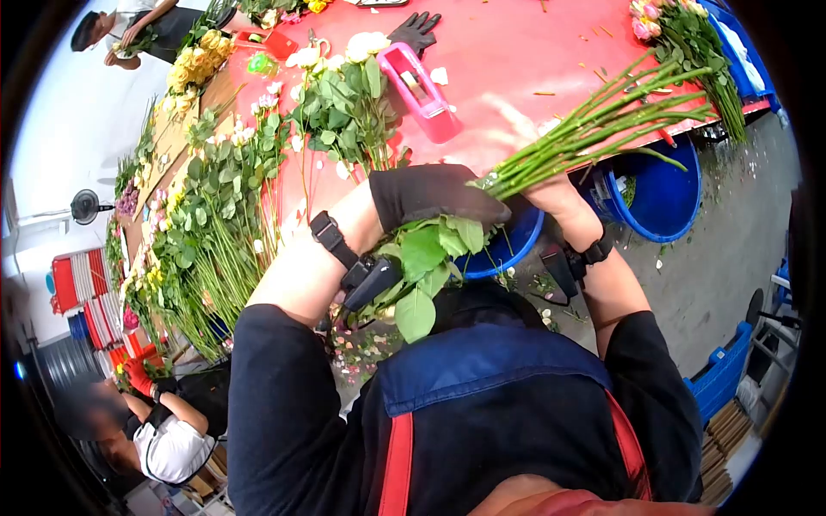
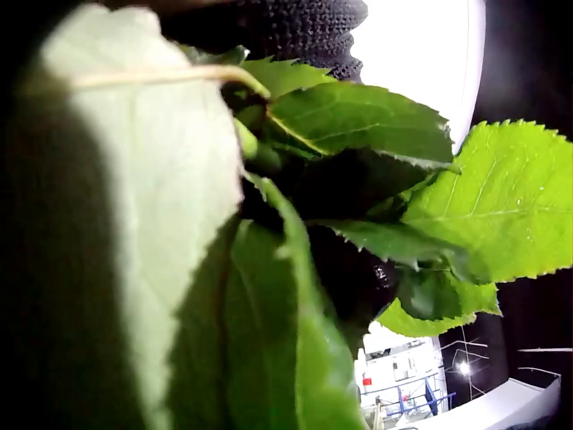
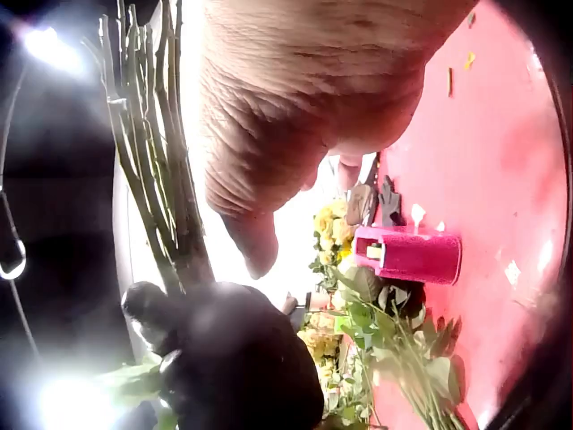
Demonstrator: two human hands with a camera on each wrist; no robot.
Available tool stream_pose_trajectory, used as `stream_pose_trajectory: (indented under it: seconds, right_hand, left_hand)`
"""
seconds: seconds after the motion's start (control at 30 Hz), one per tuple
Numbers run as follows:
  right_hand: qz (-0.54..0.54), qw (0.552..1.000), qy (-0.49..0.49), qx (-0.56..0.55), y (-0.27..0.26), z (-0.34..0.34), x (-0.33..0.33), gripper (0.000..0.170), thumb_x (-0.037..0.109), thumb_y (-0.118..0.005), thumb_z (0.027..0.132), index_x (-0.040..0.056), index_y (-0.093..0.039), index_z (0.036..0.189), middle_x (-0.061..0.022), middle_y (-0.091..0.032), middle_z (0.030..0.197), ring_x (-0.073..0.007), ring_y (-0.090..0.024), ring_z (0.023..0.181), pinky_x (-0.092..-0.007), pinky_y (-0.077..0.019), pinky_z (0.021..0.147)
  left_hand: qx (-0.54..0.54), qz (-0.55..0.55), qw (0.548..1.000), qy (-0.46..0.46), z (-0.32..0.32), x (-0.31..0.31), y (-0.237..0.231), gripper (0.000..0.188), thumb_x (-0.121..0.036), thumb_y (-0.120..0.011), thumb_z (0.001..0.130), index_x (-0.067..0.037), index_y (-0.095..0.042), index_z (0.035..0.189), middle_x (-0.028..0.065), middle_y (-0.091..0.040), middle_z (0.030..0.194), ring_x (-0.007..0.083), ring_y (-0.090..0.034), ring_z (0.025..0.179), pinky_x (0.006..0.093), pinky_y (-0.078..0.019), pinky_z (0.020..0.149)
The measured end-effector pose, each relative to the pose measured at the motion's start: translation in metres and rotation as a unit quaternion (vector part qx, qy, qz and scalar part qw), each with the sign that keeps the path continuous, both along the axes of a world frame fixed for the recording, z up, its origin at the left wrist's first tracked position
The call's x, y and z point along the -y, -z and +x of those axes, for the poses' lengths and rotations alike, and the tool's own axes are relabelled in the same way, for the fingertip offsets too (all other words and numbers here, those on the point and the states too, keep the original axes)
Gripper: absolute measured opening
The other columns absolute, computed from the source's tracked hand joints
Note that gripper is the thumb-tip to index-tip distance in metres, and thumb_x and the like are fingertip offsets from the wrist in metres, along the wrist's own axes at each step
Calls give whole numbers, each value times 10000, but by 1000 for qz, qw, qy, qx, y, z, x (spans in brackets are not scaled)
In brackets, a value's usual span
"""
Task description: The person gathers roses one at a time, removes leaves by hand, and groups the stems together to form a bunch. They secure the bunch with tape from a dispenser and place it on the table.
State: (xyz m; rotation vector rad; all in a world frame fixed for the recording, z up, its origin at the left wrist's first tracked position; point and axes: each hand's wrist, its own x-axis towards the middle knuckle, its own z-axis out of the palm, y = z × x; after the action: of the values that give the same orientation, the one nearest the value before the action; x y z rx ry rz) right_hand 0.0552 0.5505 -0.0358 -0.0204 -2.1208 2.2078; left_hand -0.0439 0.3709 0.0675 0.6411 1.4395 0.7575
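Note:
My left hand, in a black glove, grips a bundle of green stems in the head view. The cut ends point up and right, and leaves hang below the glove. Leaves fill much of the left wrist view, under the glove's knit. My bare right hand is beside the stems, partly behind them, its fingers blurred and extended. In the right wrist view this hand is near the stems above the glove. The bundle's flower heads are hidden.
On the red table are a pink tape dispenser, a black glove and white roses. More flowers lie left; a pink bunch lies upper right. Blue buckets stand below the edge. Two people are at left.

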Motion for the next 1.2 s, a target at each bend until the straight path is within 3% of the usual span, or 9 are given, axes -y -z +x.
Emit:
stream_pose_trajectory:
  seconds: [0.27,0.43,0.5,0.53,0.6,0.77,0.97,1.13,1.2]
  right_hand:
    - [85,995,46,-22,-46,43,19,137,48,-604,858,-35,-696,917,-84,-676,794,-97,-607,667,-237,-485,627]
    - [-121,982,75,123,-59,58,20,200,60,-594,889,-71,-653,1028,-75,-675,813,-90,-589,654,-224,-486,609]
    - [261,954,134,-57,-85,65,-1,292,124,-680,810,-43,-646,1047,-106,-674,873,-207,-620,718,-315,-507,675]
    - [527,809,155,-211,-97,65,-16,346,147,-714,769,-31,-641,1057,-117,-671,895,-259,-628,749,-355,-511,698]
    - [616,764,169,-87,-90,67,-33,402,166,-736,720,7,-634,1076,-136,-667,926,-305,-634,844,-379,-505,756]
    - [446,847,255,131,18,87,-106,365,193,-708,787,23,-628,1100,-164,-681,950,-250,-663,876,-326,-497,777]
    - [348,855,290,253,96,63,-176,300,217,-681,824,-17,-657,1011,-141,-678,777,-178,-623,711,-320,-483,687]
    - [756,558,328,101,38,36,-104,280,244,-657,822,24,-680,993,-169,-666,871,-296,-632,824,-403,-477,726]
    - [545,798,255,31,29,12,-52,291,199,-637,846,4,-631,1062,-153,-617,1046,-242,-578,1000,-374,-466,814]
  left_hand:
    - [-161,67,985,-15,3,-9,-15,505,-466,-690,711,28,-678,814,176,-644,731,204,-605,651,318,-466,634]
    - [-603,60,796,-19,21,-23,25,388,-440,-666,730,-76,-539,766,139,-617,671,313,-645,666,433,-478,566]
    - [-638,62,767,30,19,-36,27,359,-416,-662,734,-76,-551,763,130,-613,645,305,-640,617,427,-471,531]
    - [-654,59,752,54,19,-41,31,344,-404,-659,736,-77,-557,761,126,-611,632,301,-637,593,423,-468,513]
    - [-646,145,749,13,16,-54,63,263,-361,-630,734,-110,-562,699,103,-592,583,283,-612,521,423,-448,478]
    - [-769,387,506,-57,21,-102,18,249,-279,-593,720,-148,-652,924,81,-618,914,304,-539,1056,555,-312,1021]
    - [-645,210,696,-233,-4,6,52,195,-247,-679,749,-100,-654,875,116,-642,876,296,-629,880,383,-492,770]
    - [-631,-126,607,-467,-86,184,143,618,-343,-687,783,-47,-467,1279,191,-598,1112,324,-587,1028,395,-476,851]
    - [-672,-187,566,-439,-111,219,180,701,-390,-674,769,9,-443,1297,194,-626,1019,312,-628,932,388,-506,777]
